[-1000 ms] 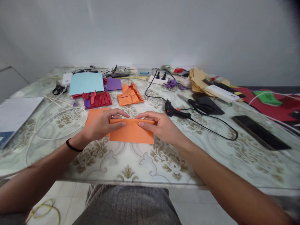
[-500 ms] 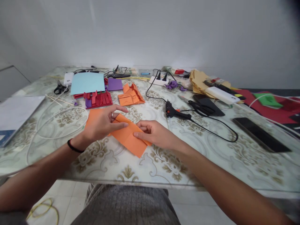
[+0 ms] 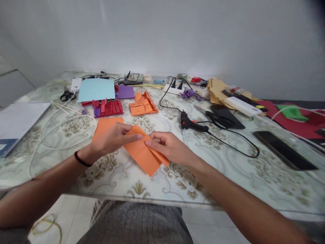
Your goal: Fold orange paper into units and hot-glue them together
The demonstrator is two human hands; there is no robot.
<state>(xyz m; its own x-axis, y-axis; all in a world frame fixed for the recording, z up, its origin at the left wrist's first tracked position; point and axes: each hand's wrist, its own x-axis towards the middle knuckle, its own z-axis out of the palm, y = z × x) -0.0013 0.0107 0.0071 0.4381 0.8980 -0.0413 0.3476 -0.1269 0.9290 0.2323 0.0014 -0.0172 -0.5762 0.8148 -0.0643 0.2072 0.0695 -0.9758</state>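
Note:
A folded orange paper (image 3: 143,156) is held above the near middle of the table, a narrow flap along its right side. My left hand (image 3: 111,137) pinches its upper left part, thumb on top. On its upper right edge my right hand (image 3: 169,145) is closed, thumb over the flap and fingers curled behind. Another orange sheet (image 3: 104,125) lies flat on the table, partly covered by my left hand. Farther back rest folded orange pieces (image 3: 143,104), next to folded red pieces (image 3: 108,107).
A glue gun (image 3: 191,123) with its cable, scissors (image 3: 220,119) and a phone (image 3: 284,149) lie to the right. A white cable (image 3: 68,147) loops at the left near a paper pad (image 3: 21,118). Behind are a light blue sheet (image 3: 96,89) and a power strip (image 3: 174,89).
My left hand's raised index finger has come down onto the paper. The flap now stands farther apart from the larger part at the lower right. The view has shifted slightly.

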